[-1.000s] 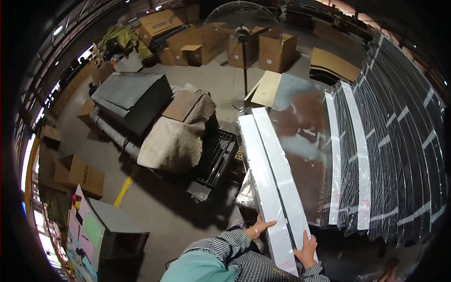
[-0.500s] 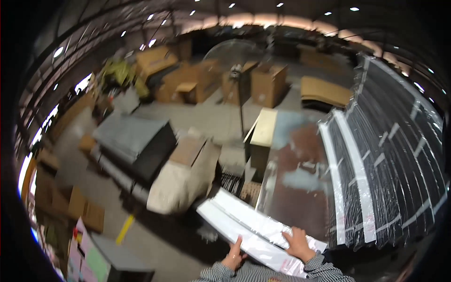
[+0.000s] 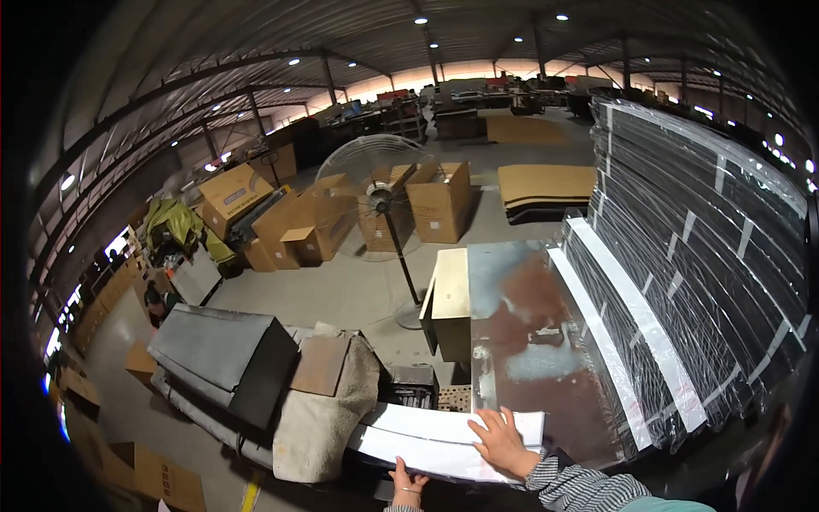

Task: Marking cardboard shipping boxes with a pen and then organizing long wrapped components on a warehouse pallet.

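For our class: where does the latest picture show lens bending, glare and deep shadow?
Head view: the wrapped stack looks bowed near the picture's dark rim; same view: a ceiling lamp glows white, the white strips under the right hand look nearly washed out, shadow hides detail at lower right.

Sleeve point(image 3: 404, 509) below left hand point(image 3: 409, 490) cut off by lower edge, co-worker point(image 3: 156, 305) mostly hidden behind grey box point(image 3: 212, 352)

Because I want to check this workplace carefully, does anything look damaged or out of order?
Yes, the tabletop beyond the right hand looks odd. Its surface is patchy, reddish brown in places and pale blue-grey in others, perhaps worn or stained. The white strips under that hand show no clear damage.
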